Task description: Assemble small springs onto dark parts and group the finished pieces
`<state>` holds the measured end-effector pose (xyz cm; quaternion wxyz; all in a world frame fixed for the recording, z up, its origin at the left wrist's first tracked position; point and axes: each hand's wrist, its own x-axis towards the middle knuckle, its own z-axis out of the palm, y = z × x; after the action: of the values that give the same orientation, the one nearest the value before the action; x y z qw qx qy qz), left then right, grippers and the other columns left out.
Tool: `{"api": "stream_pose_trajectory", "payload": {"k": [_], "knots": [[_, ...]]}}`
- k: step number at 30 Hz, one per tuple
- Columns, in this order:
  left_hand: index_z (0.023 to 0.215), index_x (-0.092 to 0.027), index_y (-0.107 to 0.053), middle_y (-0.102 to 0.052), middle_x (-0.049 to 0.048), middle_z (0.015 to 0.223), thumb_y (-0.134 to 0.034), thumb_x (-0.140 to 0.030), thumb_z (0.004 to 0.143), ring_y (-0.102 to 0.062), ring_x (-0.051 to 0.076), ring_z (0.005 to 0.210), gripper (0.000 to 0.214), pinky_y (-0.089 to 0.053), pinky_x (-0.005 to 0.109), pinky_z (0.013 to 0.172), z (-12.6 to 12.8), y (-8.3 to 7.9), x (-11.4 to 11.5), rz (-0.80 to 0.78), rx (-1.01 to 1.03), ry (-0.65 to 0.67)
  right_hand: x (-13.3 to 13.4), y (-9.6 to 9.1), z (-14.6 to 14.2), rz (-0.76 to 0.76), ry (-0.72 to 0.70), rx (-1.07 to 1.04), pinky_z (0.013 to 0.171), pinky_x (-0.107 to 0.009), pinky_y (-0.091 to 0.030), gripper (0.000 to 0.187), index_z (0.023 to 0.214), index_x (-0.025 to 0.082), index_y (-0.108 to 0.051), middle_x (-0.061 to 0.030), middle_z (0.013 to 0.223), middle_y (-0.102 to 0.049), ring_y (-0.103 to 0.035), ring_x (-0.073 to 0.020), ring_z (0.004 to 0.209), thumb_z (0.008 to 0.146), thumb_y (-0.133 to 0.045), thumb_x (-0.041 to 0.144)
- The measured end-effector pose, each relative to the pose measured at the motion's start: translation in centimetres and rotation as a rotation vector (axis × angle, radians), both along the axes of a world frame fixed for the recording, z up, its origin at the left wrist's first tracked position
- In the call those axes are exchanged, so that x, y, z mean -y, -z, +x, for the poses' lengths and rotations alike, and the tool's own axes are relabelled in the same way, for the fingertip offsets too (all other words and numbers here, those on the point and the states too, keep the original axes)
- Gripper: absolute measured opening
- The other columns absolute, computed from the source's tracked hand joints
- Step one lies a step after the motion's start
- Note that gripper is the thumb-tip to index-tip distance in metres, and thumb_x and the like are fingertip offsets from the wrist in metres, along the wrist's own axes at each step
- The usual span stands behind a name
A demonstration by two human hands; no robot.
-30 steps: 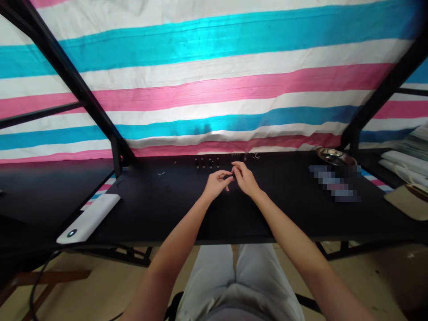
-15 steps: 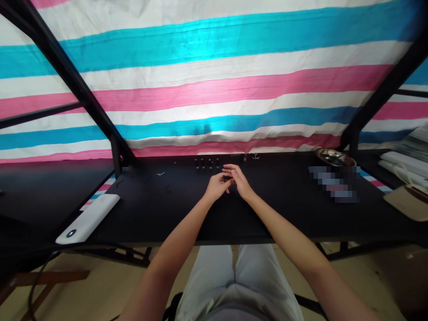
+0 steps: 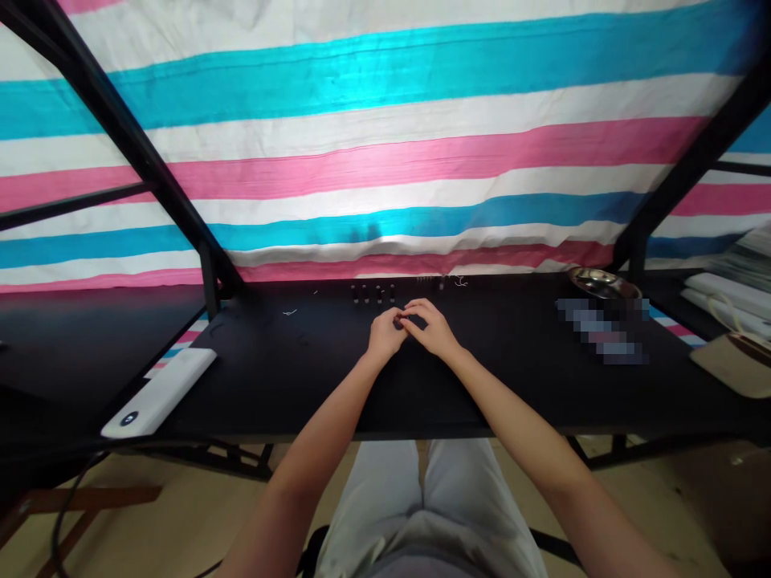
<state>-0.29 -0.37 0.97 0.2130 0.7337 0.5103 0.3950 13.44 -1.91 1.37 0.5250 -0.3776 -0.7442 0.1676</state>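
Note:
Over the black table, my left hand and my right hand meet at the fingertips. Between them is a small dark piece, mostly covered by fingers, so its kind is unclear. My left fingers are closed around it. The right thumb and fingers curve in and pinch at the same spot. Just beyond the hands stands a row of several small dark cylindrical pieces with pale ends. Farther back lie a row of tiny pieces and a small upright piece.
White thread-like scraps lie at the back edge, with another scrap to the left. A white power bank is at the left edge. On the right are a shiny metal dish and a blurred patch. A striped sheet hangs behind.
The hands have shifted slightly, and the fingers have drawn in around the small dark piece. My right hand has turned from spread fingers to a pinch.

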Motion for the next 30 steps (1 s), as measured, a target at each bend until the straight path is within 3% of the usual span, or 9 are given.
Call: {"api": "stream_pose_trajectory", "payload": {"k": [10,15,21,25,30], "knots": [[0.082,-0.017,-0.062,-0.058,-0.0007,0.069,-0.053,-0.023,0.074,-0.051,0.010,0.060,0.013,-0.040,0.021,0.059,0.2,0.2,0.0,0.043,0.053,0.034,-0.4,0.0,0.5,-0.111,0.161,0.155,0.070,-0.031,-0.044,0.016,0.086,0.021,-0.063,-0.0036,0.076,-0.059,-0.054,-0.0177,0.076,0.081,-0.054,0.034],[0.092,-0.018,-0.062,-0.060,-0.0013,0.070,-0.056,-0.024,0.073,-0.051,0.010,0.058,0.020,-0.041,0.022,0.061,0.1,0.6,-0.2,0.016,0.027,0.002,-1.0,-0.1,0.6,-0.231,0.177,0.074,0.064,-0.027,-0.043,0.016,0.082,0.020,-0.059,-0.0011,0.068,-0.061,-0.055,-0.0148,0.064,0.081,-0.049,0.033],[0.080,-0.019,-0.065,-0.060,-0.0011,0.064,-0.054,-0.023,0.074,-0.053,0.011,0.060,0.013,-0.041,0.023,0.065,-0.2,0.9,-0.4,-0.015,-0.028,-0.063,-5.0,0.3,2.5,-0.331,0.282,-0.058,0.063,-0.026,-0.043,0.015,0.072,0.018,-0.054,-0.0009,0.062,-0.062,-0.058,-0.0139,0.060,0.077,-0.051,0.031],[0.076,-0.020,-0.065,-0.060,-0.0009,0.062,-0.054,-0.022,0.073,-0.054,0.012,0.060,0.011,-0.040,0.023,0.063,-0.3,1.0,-0.4,-0.060,-0.076,-0.088,-7.8,0.9,3.0,-0.400,0.359,0.029,0.063,-0.026,-0.042,0.013,0.071,0.018,-0.054,-0.0017,0.063,-0.062,-0.058,-0.0145,0.060,0.077,-0.051,0.029],[0.075,-0.022,-0.065,-0.060,-0.0012,0.061,-0.055,-0.021,0.073,-0.054,0.013,0.060,0.011,-0.039,0.023,0.060,-0.2,0.9,-0.3,-0.085,-0.105,-0.105,-10.1,1.2,1.7,-0.366,0.394,0.184,0.063,-0.027,-0.043,0.010,0.076,0.018,-0.056,-0.0019,0.066,-0.061,-0.056,-0.0147,0.061,0.078,-0.052,0.027]]}}
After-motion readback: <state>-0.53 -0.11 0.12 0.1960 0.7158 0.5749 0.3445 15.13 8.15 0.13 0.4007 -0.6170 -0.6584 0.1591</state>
